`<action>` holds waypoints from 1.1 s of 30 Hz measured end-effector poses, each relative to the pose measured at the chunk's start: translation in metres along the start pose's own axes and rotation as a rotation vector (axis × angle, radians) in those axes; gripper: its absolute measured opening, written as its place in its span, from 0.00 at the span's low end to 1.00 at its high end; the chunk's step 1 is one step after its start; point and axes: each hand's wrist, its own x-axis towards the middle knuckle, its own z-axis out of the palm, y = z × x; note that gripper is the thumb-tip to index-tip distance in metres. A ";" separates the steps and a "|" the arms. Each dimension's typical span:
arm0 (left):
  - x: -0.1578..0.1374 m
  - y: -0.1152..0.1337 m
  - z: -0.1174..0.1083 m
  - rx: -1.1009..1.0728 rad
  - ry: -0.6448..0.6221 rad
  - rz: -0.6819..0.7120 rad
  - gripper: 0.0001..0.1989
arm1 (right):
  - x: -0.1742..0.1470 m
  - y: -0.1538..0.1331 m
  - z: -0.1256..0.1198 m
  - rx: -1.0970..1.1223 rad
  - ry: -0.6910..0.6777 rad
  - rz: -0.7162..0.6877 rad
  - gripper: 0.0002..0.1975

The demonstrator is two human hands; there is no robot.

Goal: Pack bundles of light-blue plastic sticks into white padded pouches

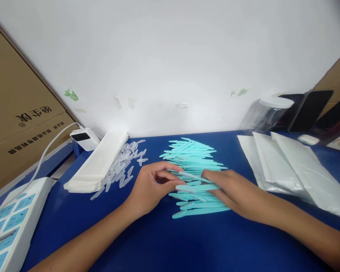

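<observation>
A heap of turquoise eyebrow razors (192, 151) lies in the middle of the blue table, handles mostly running crosswise. My right hand (235, 190) is closed on the right end of one razor (194, 176), raised a little over the heap. Thumb and forefinger of my left hand (153, 185) close about that razor's left tip; whether a small cap is between them, I cannot make out. Several more razors (201, 213) lie beneath and in front of my hands. Left of the heap is a scatter of small translucent plastic blade covers (126, 156).
A stack of white flat sleeves (99, 162) lies beside the covers. White packets (289, 162) are at the right. A power strip (31, 219), a white device with a cable (85, 139), a lidded clear jar (272, 113) and cardboard boxes (19, 105) stand around the edges.
</observation>
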 end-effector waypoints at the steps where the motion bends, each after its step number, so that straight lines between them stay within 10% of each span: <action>1: 0.001 0.000 -0.003 0.064 0.000 0.029 0.16 | 0.000 0.003 -0.002 -0.007 0.015 0.004 0.06; 7: 0.014 0.001 -0.049 0.739 0.064 0.251 0.12 | -0.003 0.015 -0.021 0.056 -0.030 0.145 0.11; 18: 0.031 -0.003 -0.149 1.135 -0.057 -0.025 0.18 | -0.009 0.026 -0.031 0.102 -0.240 0.194 0.16; 33: 0.040 -0.028 -0.114 0.993 -0.090 0.197 0.13 | -0.002 0.025 -0.033 0.147 0.118 0.124 0.21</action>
